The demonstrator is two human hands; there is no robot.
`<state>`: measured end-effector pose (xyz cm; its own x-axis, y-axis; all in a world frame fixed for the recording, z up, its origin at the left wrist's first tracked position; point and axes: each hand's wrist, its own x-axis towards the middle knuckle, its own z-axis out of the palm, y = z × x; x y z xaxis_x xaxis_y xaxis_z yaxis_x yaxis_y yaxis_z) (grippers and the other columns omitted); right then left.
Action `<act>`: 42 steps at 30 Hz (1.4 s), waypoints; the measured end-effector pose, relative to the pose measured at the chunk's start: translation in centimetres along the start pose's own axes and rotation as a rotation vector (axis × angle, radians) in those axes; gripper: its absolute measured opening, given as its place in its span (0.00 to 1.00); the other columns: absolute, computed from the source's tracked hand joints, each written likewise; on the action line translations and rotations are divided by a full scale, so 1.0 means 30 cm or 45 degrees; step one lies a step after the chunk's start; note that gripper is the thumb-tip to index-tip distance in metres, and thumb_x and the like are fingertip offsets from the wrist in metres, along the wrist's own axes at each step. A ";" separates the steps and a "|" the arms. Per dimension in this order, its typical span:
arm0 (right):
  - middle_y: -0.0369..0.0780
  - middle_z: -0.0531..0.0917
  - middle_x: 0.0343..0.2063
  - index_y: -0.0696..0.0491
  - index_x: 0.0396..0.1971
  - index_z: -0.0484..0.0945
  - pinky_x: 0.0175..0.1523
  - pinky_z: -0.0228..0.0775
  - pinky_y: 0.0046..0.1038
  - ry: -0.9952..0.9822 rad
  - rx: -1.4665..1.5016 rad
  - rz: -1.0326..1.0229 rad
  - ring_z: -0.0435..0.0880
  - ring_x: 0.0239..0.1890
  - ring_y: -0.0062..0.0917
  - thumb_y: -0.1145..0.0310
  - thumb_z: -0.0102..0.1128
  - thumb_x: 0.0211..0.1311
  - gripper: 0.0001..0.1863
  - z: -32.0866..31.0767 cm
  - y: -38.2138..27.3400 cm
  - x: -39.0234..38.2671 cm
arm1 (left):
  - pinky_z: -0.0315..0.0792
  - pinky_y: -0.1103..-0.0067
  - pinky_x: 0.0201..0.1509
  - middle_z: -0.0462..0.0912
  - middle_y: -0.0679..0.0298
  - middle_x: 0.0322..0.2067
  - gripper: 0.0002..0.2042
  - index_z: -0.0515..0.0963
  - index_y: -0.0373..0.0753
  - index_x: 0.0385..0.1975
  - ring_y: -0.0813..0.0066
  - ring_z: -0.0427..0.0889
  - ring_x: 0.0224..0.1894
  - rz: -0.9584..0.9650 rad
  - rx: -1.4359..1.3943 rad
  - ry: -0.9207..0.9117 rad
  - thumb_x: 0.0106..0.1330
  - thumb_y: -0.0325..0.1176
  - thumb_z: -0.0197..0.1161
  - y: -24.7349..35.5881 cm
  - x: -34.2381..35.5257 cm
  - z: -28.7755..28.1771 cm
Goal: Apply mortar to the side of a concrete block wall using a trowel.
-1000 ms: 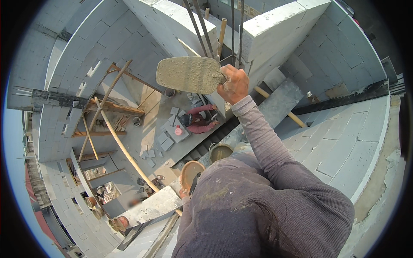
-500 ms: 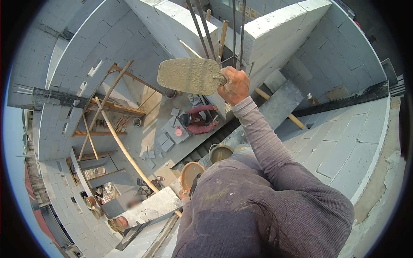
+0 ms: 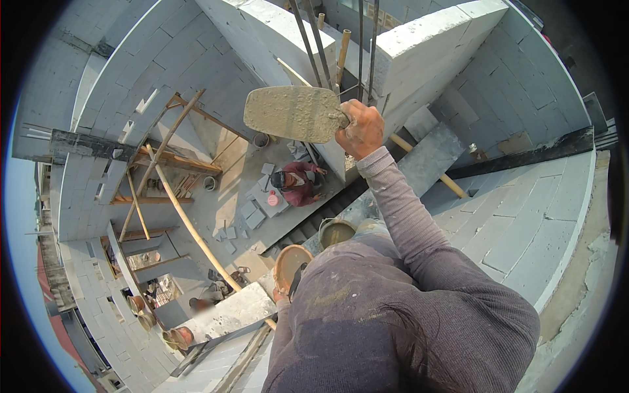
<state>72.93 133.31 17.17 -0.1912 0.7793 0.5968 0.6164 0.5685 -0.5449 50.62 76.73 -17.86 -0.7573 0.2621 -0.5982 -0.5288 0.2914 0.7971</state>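
My right hand (image 3: 360, 130), raised above the wall corner, is closed around the handle of a trowel (image 3: 291, 114). Grey mortar coats its broad blade, which points left and lies nearly flat to the view. Low beside my body, my left hand (image 3: 282, 296) grips the edge of a round orange-brown bowl (image 3: 285, 265); its fingers are partly hidden. A dark narrow object, too covered to name, lies against the bowl's right side. Behind the trowel, thin steel bars (image 3: 313, 46) rise between two white block walls (image 3: 426, 39).
A bucket (image 3: 335, 232) stands on the scaffold by my body. A plank (image 3: 232, 314) crosses at lower left, near bamboo poles (image 3: 190, 223). Below, a co-worker (image 3: 301, 183) is beside cut grey blocks (image 3: 252, 213). Another board (image 3: 422, 154) rests at right.
The trowel and my right hand have shifted slightly right in the view. Below, the co-worker has raised their head and changed arm position. My left hand still grips the bowl.
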 end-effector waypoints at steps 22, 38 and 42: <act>0.35 0.85 0.29 0.49 0.29 0.84 0.39 0.72 0.35 -0.055 -0.031 0.021 0.85 0.32 0.36 0.65 0.77 0.46 0.11 -0.020 -0.005 0.009 | 0.75 0.71 0.27 0.81 0.63 0.34 0.17 0.76 0.43 0.48 0.66 0.78 0.27 -0.522 -0.561 0.034 0.67 0.48 0.59 -0.008 0.015 -0.027; 0.41 0.83 0.28 0.53 0.31 0.82 0.36 0.75 0.39 -0.044 0.088 -0.040 0.84 0.30 0.44 0.75 0.67 0.39 0.13 0.004 0.014 0.012 | 0.76 0.69 0.31 0.79 0.66 0.31 0.17 0.76 0.43 0.50 0.68 0.76 0.25 -0.607 -0.656 0.201 0.69 0.45 0.63 -0.002 -0.046 -0.007; 0.42 0.81 0.26 0.55 0.29 0.79 0.33 0.72 0.36 -0.023 0.186 -0.069 0.84 0.28 0.43 0.72 0.72 0.46 0.11 0.007 0.006 0.011 | 0.69 0.69 0.22 0.71 0.70 0.25 0.14 0.74 0.48 0.46 0.76 0.67 0.18 -0.624 -0.582 0.490 0.70 0.50 0.59 0.006 -0.051 0.052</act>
<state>72.82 133.74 17.16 -0.2355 0.7503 0.6177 0.4873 0.6411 -0.5929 52.28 77.83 -16.94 -0.4312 -0.1615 -0.8877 -0.8806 -0.1392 0.4530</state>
